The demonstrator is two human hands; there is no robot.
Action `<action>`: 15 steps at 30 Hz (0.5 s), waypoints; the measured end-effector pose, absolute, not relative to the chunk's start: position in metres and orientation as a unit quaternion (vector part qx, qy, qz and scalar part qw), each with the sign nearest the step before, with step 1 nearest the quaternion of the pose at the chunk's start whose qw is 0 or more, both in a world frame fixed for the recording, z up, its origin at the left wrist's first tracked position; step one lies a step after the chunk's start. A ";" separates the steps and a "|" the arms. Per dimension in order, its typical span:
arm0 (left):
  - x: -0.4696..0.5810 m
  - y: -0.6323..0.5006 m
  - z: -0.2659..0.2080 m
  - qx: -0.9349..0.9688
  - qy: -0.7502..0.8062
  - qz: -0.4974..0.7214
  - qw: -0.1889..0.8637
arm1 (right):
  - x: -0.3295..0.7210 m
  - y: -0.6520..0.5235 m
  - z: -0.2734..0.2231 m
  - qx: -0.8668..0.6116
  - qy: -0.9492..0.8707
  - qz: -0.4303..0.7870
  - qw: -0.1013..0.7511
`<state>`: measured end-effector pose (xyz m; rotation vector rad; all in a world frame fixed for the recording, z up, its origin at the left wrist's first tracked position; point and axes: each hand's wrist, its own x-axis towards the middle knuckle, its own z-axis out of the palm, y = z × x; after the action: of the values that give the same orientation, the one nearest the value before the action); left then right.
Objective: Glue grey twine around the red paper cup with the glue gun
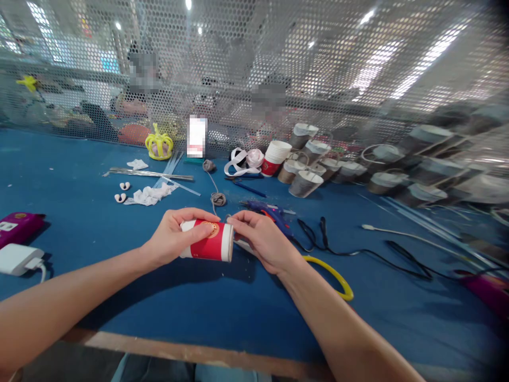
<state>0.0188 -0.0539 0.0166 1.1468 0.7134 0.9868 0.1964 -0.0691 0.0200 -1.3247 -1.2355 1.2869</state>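
My left hand point(185, 233) is wrapped round a red and white paper cup point(212, 246), held on its side above the blue table. The thumb lies along the printed side and the fingers go over the top. At the cup's right end, my right hand point(258, 236) is closed in a pinch. A bit of grey yarn point(228, 217) shows at its fingertips. Just beyond the hands lies a small ball of grey yarn point(218, 199), its strand running towards the cup. A second grey ball point(209, 166) is further back.
A blue glue gun point(264, 206) with a black cord lies beyond my right hand. A yellow curved handle point(332, 276) shows by the right forearm. Grey-wrapped cups point(306, 183) stand back right. White crumpled pieces point(151, 194), metal rods point(151, 174) and a yellow crown-like piece point(159, 146) lie left.
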 end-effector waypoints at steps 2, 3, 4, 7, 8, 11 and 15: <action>0.019 -0.054 0.017 0.507 0.318 0.439 0.670 | 0.196 -0.069 0.021 -0.535 -0.487 0.530 0.442; 0.019 -0.054 0.018 0.508 0.318 0.439 0.669 | 0.196 -0.070 0.021 -0.536 -0.483 0.534 0.441; 0.019 -0.054 0.018 0.510 0.318 0.440 0.667 | 0.196 -0.070 0.021 -0.536 -0.481 0.536 0.440; 0.019 -0.055 0.017 0.527 0.316 0.441 0.655 | 0.196 -0.070 0.021 -0.536 -0.482 0.540 0.434; 0.019 -0.056 0.017 0.538 0.315 0.442 0.645 | 0.196 -0.070 0.021 -0.536 -0.483 0.540 0.433; 0.017 -0.056 0.014 0.591 0.314 0.445 0.596 | 0.197 -0.070 0.021 -0.540 -0.482 0.537 0.432; 0.013 -0.056 0.012 0.690 0.299 0.443 0.487 | 0.197 -0.071 0.022 -0.544 -0.491 0.531 0.426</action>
<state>0.0135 -0.0561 0.0119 1.6787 0.7280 1.0783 0.1972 -0.0713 0.0223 -1.3591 -1.2265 1.3265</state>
